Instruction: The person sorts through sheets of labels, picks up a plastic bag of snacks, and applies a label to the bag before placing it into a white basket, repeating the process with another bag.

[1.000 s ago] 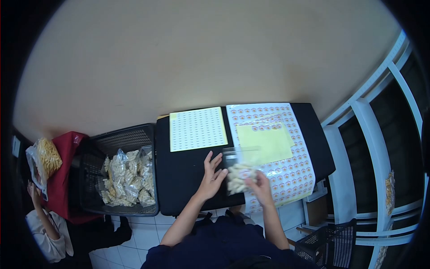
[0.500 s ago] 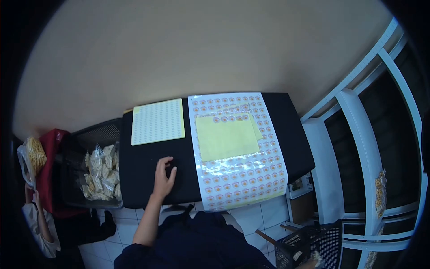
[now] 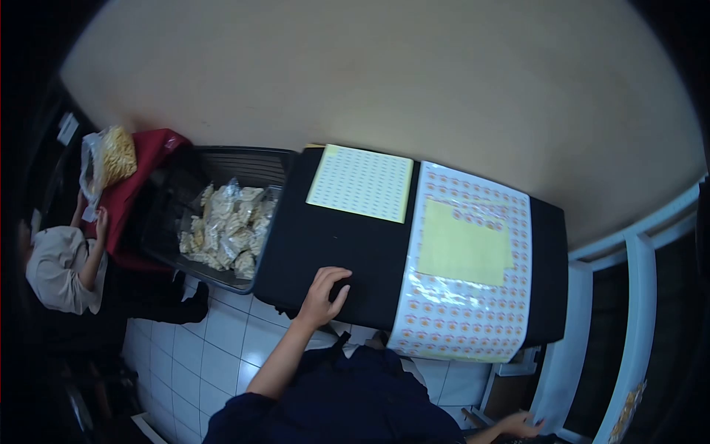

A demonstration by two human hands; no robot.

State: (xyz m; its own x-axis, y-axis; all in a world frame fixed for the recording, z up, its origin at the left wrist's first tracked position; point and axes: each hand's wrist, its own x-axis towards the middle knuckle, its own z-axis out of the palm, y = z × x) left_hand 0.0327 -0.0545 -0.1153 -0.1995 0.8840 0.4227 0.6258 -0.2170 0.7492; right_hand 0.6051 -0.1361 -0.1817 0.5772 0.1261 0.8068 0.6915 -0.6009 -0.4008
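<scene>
Holds L hand [image 3: 322,300] over near edge of black table [image 3: 362,255], w/ thumb well away from loosely bent fingers. Can't tell if touching tabletop or just above. Has R hand [image 3: 520,425] way down at bottom R, well apart from L hand, nr foot of pale shelf frame [image 3: 640,296], w/ fingers loosely parted; too small & dim to make out more.

On R part of table, to R of L hand, has big sticker sheet [image 3: 421,325] laid out, printed w/ rows of small reddish stickers & bending down over near edge. On top of that, has plain yellow sheet [image 3: 462,248] w/ short row of stickers at upper R. Nr wall [image 3: 370,74], beyond L hand, has smaller label sheet [image 3: 360,181] w/ rows of tiny dark print.

Just L of table, has black basket [image 3: 237,169] w/ heap of clear snack bags [image 3: 225,229] inside, full of pale pieces. Further L, shows red cloth [image 3: 151,155] w/ bag of yellow sticks [image 3: 117,155] on it, plus co-worker [image 3: 63,266] in light top, w/ co-worker's hand [image 3: 101,222] nr bag's lower end; can't tell grip. Below, shows white tile floor [image 3: 222,325].
</scene>
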